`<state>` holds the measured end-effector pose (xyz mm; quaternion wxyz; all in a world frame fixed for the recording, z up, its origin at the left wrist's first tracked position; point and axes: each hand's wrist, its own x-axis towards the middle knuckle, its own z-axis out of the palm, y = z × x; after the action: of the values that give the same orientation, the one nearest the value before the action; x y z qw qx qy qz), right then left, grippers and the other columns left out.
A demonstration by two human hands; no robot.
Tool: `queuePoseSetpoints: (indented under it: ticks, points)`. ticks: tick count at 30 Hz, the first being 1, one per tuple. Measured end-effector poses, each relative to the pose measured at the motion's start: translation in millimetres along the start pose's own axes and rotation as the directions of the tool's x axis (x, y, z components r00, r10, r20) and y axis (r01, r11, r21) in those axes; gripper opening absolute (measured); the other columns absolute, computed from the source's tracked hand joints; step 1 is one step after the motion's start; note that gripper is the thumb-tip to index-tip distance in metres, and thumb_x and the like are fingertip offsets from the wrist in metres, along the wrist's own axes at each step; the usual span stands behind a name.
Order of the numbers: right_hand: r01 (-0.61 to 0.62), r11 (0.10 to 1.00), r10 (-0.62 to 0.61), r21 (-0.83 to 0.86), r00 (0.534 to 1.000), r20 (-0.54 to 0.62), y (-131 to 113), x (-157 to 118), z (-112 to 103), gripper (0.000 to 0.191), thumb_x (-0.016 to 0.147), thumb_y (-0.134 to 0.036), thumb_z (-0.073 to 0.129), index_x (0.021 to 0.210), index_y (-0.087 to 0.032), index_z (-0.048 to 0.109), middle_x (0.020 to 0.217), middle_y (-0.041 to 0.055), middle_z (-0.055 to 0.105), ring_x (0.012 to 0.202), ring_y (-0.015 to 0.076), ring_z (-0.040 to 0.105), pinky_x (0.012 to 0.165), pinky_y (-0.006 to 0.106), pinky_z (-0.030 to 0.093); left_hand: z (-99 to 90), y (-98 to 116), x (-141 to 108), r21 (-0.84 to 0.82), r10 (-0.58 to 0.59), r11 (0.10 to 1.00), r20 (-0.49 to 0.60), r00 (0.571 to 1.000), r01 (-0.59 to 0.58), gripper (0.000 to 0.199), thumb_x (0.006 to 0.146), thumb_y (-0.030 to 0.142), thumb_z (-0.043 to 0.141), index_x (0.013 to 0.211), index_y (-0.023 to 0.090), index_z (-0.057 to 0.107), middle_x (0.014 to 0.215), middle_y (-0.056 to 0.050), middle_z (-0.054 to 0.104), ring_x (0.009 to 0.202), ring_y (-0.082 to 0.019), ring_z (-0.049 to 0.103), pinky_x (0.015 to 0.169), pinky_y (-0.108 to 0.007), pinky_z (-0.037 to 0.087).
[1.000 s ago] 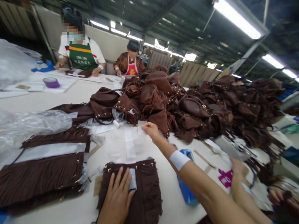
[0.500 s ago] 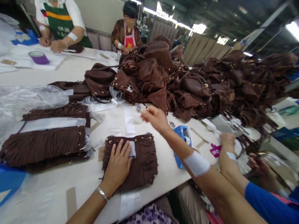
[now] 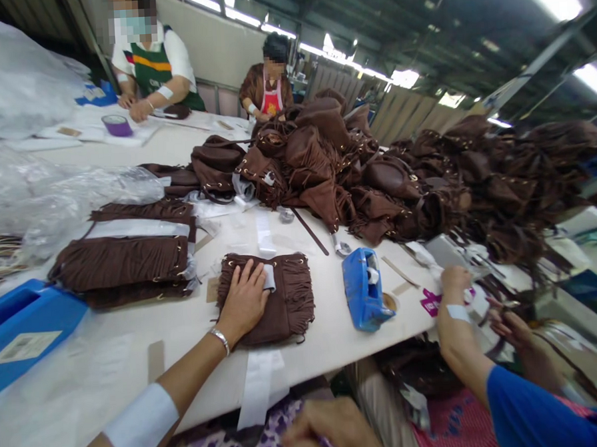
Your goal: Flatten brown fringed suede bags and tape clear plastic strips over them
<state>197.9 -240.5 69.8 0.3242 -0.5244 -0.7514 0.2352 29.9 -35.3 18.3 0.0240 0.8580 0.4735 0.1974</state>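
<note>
A dark brown fringed bag [image 3: 296,287] lies flat on the white table, with brass eyelets along its top edge. My left hand [image 3: 245,298] rests on its left half, fingers spread, beside a folded pale strip [image 3: 268,277]. A long whitish strip [image 3: 257,386] comes out from under the bag and hangs over the table edge. Low in the picture, over my lap, is my right hand [image 3: 337,431], its fingers bent and smeared by motion. Whether it holds anything does not show.
Right of the bag stands a blue tape dispenser [image 3: 365,290]. Stacked fringed bags [image 3: 130,259] lie to the left near clear plastic [image 3: 77,195]. A large heap of brown bags [image 3: 314,142] fills the back. A co-worker's arm [image 3: 464,335] works at right; two people stand across the table.
My right hand has dropped from above the table, beyond the bag, down to my lap. My left hand stays on the bag. The view has shifted, showing more of the blue dispenser.
</note>
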Motion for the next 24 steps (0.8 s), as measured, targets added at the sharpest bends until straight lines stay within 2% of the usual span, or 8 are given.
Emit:
queuePoseSetpoints:
  ticks: [3, 6, 9, 12, 14, 16, 19, 24]
  points:
    - [0.165, 0.971, -0.138, -0.174, 0.977, 0.161, 4, 2, 15, 0.018, 0.093, -0.024, 0.061, 0.110, -0.019, 0.062, 0.106, 0.0072, 0.066, 0.094, 0.0205, 0.063, 0.084, 0.038, 0.054, 0.4, -1, 0, 0.004, 0.006, 1.000, -0.008, 1.000, -0.006, 0.046, 0.094, 0.032, 0.043, 0.135, 0.016, 0.052, 0.152, -0.009, 0.045, 0.149, -0.030, 0.023, 0.123, -0.055, 0.016]
    - [0.305, 0.862, -0.204, -0.405, 0.940, 0.275, 17, 2, 34, 0.042, 0.085, -0.017, 0.067, 0.125, -0.019, 0.055, 0.130, 0.0133, 0.059, 0.121, 0.0289, 0.053, 0.099, 0.047, 0.047, 0.0, -1, -1, 0.004, 0.006, 1.000, -0.014, 1.000, -0.006, 0.046, 0.094, 0.032, 0.043, 0.136, 0.016, 0.052, 0.152, -0.009, 0.046, 0.149, -0.029, 0.023, 0.122, -0.055, 0.017]
    - [0.282, 0.808, -0.203, -0.518, 0.958, 0.205, 40, -2, 50, 0.055, 0.077, -0.019, 0.074, 0.128, -0.018, 0.053, 0.144, 0.0174, 0.048, 0.135, 0.0352, 0.040, 0.104, 0.054, 0.042, -0.3, 0, -1, 0.003, 0.005, 1.000, -0.017, 1.000, -0.005, 0.046, 0.094, 0.032, 0.042, 0.136, 0.016, 0.052, 0.151, -0.009, 0.046, 0.149, -0.029, 0.024, 0.122, -0.054, 0.017]
    - [0.302, 0.764, -0.272, -0.571, 0.952, 0.139, 62, -6, 55, 0.038, 0.083, -0.013, 0.066, 0.119, -0.016, 0.057, 0.138, 0.0160, 0.054, 0.132, 0.0332, 0.043, 0.103, 0.052, 0.043, -0.1, 0, -2, 0.001, 0.004, 1.000, -0.020, 1.000, -0.004, 0.045, 0.093, 0.033, 0.043, 0.135, 0.017, 0.052, 0.151, -0.009, 0.046, 0.149, -0.029, 0.024, 0.123, -0.054, 0.018]
    - [0.355, 0.755, -0.332, -0.551, 0.932, 0.145, 69, -6, 51, 0.025, 0.089, -0.013, 0.058, 0.114, -0.017, 0.060, 0.131, 0.0134, 0.060, 0.126, 0.0295, 0.049, 0.100, 0.049, 0.046, 0.1, 0, -2, 0.002, 0.004, 1.000, -0.021, 1.000, -0.004, 0.045, 0.093, 0.033, 0.043, 0.135, 0.017, 0.052, 0.152, -0.009, 0.046, 0.149, -0.028, 0.023, 0.123, -0.054, 0.017]
    - [0.393, 0.773, -0.369, -0.497, 0.917, 0.151, 69, -4, 42, 0.017, 0.094, -0.016, 0.053, 0.108, -0.018, 0.062, 0.124, 0.0112, 0.064, 0.117, 0.0259, 0.055, 0.095, 0.044, 0.049, 0.0, 0, -1, 0.002, 0.002, 1.000, -0.021, 1.000, -0.002, 0.045, 0.093, 0.032, 0.043, 0.134, 0.017, 0.053, 0.152, -0.009, 0.046, 0.149, -0.029, 0.024, 0.123, -0.054, 0.018]
    - [0.373, 0.822, -0.357, -0.430, 0.926, 0.122, 55, 4, 28, 0.015, 0.096, -0.018, 0.049, 0.102, -0.018, 0.063, 0.114, 0.0093, 0.068, 0.103, 0.0232, 0.060, 0.085, 0.039, 0.052, -0.6, 1, -1, 0.003, -0.003, 1.000, -0.020, 1.000, 0.003, 0.045, 0.093, 0.032, 0.043, 0.134, 0.017, 0.053, 0.151, -0.009, 0.046, 0.148, -0.030, 0.024, 0.122, -0.055, 0.019]
    - [0.353, 0.810, -0.341, -0.468, 0.933, 0.114, 26, 23, 16, 0.023, 0.096, -0.018, 0.047, 0.114, -0.015, 0.061, 0.119, 0.0131, 0.067, 0.092, 0.0240, 0.060, 0.076, 0.039, 0.051, -1.7, 1, -1, 0.006, -0.003, 1.000, -0.018, 1.000, 0.003, 0.044, 0.094, 0.032, 0.042, 0.134, 0.017, 0.053, 0.152, -0.008, 0.046, 0.148, -0.029, 0.025, 0.122, -0.055, 0.020]
